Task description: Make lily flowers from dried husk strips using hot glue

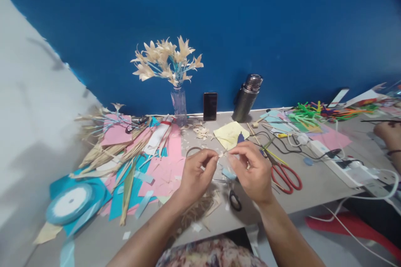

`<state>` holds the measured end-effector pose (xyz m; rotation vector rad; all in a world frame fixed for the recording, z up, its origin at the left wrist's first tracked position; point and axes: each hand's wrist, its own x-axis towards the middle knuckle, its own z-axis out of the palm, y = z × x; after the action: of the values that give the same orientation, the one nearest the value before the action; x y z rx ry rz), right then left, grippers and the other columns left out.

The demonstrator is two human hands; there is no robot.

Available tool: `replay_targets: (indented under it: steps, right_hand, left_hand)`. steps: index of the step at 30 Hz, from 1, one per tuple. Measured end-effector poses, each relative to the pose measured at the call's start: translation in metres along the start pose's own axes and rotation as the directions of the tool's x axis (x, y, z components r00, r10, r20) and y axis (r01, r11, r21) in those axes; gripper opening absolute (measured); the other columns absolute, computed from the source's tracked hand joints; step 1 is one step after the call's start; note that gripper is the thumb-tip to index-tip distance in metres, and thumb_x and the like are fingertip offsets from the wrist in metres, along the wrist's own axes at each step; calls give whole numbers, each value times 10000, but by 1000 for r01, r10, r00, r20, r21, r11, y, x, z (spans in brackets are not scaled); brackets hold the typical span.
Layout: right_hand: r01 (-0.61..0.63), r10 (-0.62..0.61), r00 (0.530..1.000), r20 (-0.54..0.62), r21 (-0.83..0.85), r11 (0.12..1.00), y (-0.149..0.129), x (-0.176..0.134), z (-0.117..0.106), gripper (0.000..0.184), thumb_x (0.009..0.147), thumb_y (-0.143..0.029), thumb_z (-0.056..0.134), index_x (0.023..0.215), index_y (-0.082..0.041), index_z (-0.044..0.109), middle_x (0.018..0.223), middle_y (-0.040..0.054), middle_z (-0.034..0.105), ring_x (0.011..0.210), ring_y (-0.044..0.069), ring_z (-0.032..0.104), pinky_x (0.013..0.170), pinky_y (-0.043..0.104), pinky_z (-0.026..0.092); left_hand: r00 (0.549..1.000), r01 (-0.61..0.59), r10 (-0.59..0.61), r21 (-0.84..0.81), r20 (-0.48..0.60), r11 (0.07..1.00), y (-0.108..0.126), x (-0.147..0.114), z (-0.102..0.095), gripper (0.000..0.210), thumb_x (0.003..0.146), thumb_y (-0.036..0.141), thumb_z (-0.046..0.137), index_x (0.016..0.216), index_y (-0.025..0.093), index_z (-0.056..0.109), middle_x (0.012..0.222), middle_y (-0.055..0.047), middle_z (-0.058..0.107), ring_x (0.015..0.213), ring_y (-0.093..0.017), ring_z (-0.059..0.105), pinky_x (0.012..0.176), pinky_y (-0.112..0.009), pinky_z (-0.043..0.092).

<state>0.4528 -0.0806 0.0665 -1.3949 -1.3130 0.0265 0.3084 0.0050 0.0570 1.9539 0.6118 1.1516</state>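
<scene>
My left hand [199, 173] and my right hand [253, 171] meet above the middle of the table, fingertips pinched a short way apart. Between them runs a small pale strip [222, 154], perhaps dried husk; its exact shape is too small to tell. Black-handled scissors [234, 201] lie under my hands, partly hidden. To the right of my right hand are red-handled scissors [286, 178]. A yellow paper sheet [228, 134] lies just beyond my fingers, with a dark blue pointed tip [240, 137] over it. Pale scraps [200, 208] are scattered beneath my left forearm.
Husk-like flowers [167, 60] stand in a clear bottle [178, 106] by the wall, near a phone [210, 106] and flask [247, 99]. Left lie dried husks [125, 154] and a blue ribbon roll [70, 203]. Right are a power strip [332, 164] and another person's hand [388, 135].
</scene>
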Motion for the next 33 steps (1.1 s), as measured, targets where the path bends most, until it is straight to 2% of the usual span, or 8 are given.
replay_targets:
  steps: [5,11,15,18,22,26,33]
  right_hand:
    - [26,-25,1000,16,-34,999,-2,-1,3,45,918,-241,654,903,-220,690,875,41,631,657,152,523,605,300,455]
    - [-2,2,1000,-10,13,1000,1,-2,5,107,944,-255,618,856,-217,664,873,51,623,737,177,572,626,301,470]
    - [-33,40,997,-59,117,993,5,-7,6,94,946,-266,625,882,-215,671,899,63,617,832,205,603,667,309,479]
    - [-13,22,999,-47,175,984,7,-10,6,54,936,-227,643,907,-220,688,906,58,607,837,200,597,678,310,472]
    - [-10,15,1000,-21,212,977,6,-12,8,57,933,-205,647,921,-228,698,925,63,599,852,204,592,678,315,471]
    - [-9,11,1000,-9,237,971,3,-11,9,71,933,-181,644,917,-227,695,913,55,589,834,190,580,660,302,458]
    - [-24,26,1000,-9,211,977,0,-11,10,47,928,-193,661,897,-213,689,895,44,591,805,178,578,642,289,447]
  left_hand:
    - [996,-84,85,55,-10,995,-1,-2,1,143,915,163,572,834,184,689,732,-21,711,628,-128,608,616,-237,465]
    - [998,-59,59,2,-23,998,-3,-7,-1,156,942,202,606,999,199,751,795,-32,743,625,-130,630,629,-256,494]
    - [990,-84,79,-36,-113,996,-3,-7,-3,186,921,211,664,1084,225,752,830,-31,718,684,-132,615,652,-260,502]
    - [974,-157,144,-61,-177,986,-2,-5,-4,172,879,196,718,1041,228,766,883,-45,695,733,-137,610,657,-260,511]
    - [969,-213,201,-74,-144,974,0,-3,-5,151,849,159,748,980,227,778,903,-55,702,793,-154,653,693,-271,531]
    - [969,-224,217,-52,-115,973,2,-4,-5,133,844,133,750,941,220,778,869,-49,715,827,-164,671,732,-284,536]
    - [970,-215,209,-39,-127,976,2,-5,-4,115,846,111,739,910,200,771,832,-36,715,806,-153,673,733,-273,526]
